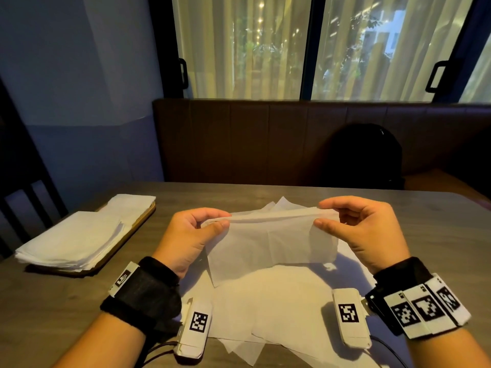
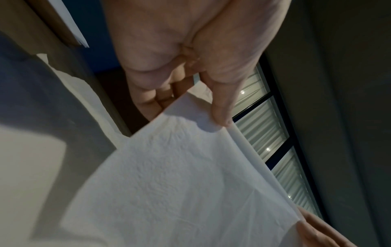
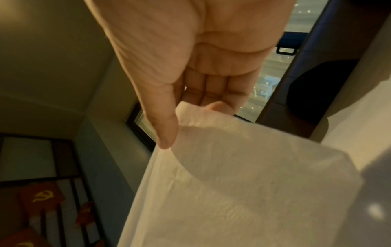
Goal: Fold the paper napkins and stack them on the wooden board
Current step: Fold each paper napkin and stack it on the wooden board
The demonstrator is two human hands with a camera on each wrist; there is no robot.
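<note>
I hold one white paper napkin (image 1: 268,245) up above the table, folded over so its top edge runs between my hands. My left hand (image 1: 212,221) pinches its left top corner between thumb and fingers, and the left wrist view shows the thumb on the napkin (image 2: 180,175). My right hand (image 1: 325,213) pinches the right top corner, the thumb lying on the napkin (image 3: 243,183). Loose unfolded napkins (image 1: 279,309) lie spread on the table under my hands. At the left, a stack of folded napkins (image 1: 77,237) rests on the wooden board (image 1: 138,224).
The grey-brown table (image 1: 425,229) runs back to a dark padded bench (image 1: 252,139) under a window. A black backpack (image 1: 364,155) sits on the bench at the right. A dark chair (image 1: 24,181) stands at the table's left.
</note>
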